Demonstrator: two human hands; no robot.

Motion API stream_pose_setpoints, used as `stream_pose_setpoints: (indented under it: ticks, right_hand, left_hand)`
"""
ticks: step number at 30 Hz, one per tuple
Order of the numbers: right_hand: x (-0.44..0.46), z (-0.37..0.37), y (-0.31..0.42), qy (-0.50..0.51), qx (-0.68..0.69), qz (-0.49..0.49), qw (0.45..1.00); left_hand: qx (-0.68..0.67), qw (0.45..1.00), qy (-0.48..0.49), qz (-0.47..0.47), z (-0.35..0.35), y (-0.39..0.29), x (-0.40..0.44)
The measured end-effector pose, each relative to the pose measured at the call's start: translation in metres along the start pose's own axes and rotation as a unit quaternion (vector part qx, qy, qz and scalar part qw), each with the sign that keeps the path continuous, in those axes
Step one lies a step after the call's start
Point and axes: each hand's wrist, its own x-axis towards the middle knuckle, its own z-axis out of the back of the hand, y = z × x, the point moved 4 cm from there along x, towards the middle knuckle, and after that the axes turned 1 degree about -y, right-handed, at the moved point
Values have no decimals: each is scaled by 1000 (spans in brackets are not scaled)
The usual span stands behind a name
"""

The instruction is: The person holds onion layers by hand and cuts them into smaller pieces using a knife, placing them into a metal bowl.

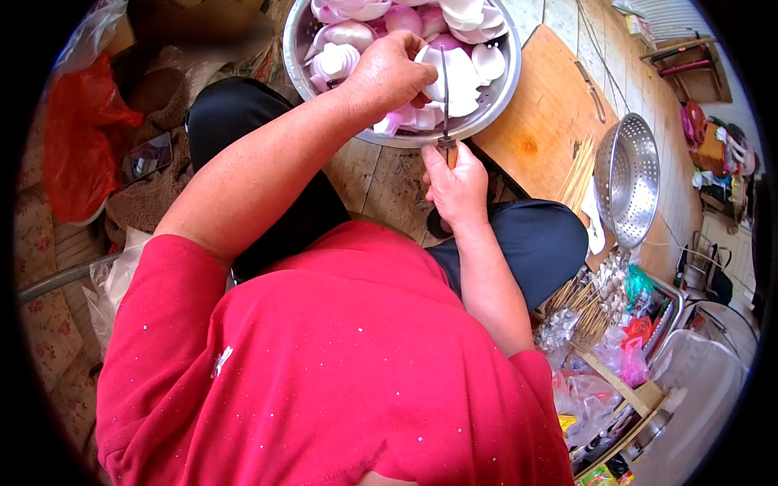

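A metal colander (510, 85) at the top of the head view is heaped with cut onion pieces (405, 20), white with purple edges. Over its near side, my left hand (385, 77) is closed, thumb and fingers pinching at the edge of a white onion piece (458, 85); its fingertips are partly hidden. My right hand (460, 186), just below the rim, is wrapped around the wooden handle of a thin-bladed knife (446, 101). The blade points away from me, over the colander and across the white onion piece.
A wooden board (551, 97) lies right of the colander, with another knife (592, 89) on it. Bamboo skewers (578, 174) and a second, tilted colander (630, 182) are beside my right knee. Plastic bags (616, 360) crowd the lower right; a red bag (77, 138) hangs at left.
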Motion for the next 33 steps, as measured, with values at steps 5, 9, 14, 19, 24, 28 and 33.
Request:
stream_pose_setpoints:
  ticks: [5, 9, 14, 19, 24, 28, 33]
  right_hand:
    - [7, 0, 1, 43, -24, -51, 997]
    - [26, -1, 0, 44, -28, -70, 996]
    - [27, -1, 5, -3, -21, -66, 998]
    - [6, -3, 4, -13, -9, 7, 1000]
    - [5, -3, -4, -28, -69, 91, 993]
    - [7, -3, -7, -32, -68, 83, 994]
    - [10, -2, -8, -33, -78, 68, 994]
  left_hand:
    - [-12, 999, 17, 40, 0, 0, -5]
    - [-35, 996, 46, 68, -6, 5, -5]
    - [-89, 995, 10, 46, 1, -1, -5]
    - [-100, 993, -25, 49, 5, 1, -1]
    - [-90, 994, -29, 53, 5, 2, 0]
    - [-89, 995, -8, 52, 5, 0, -1]
    - [-107, 993, 4, 58, 1, -6, -10]
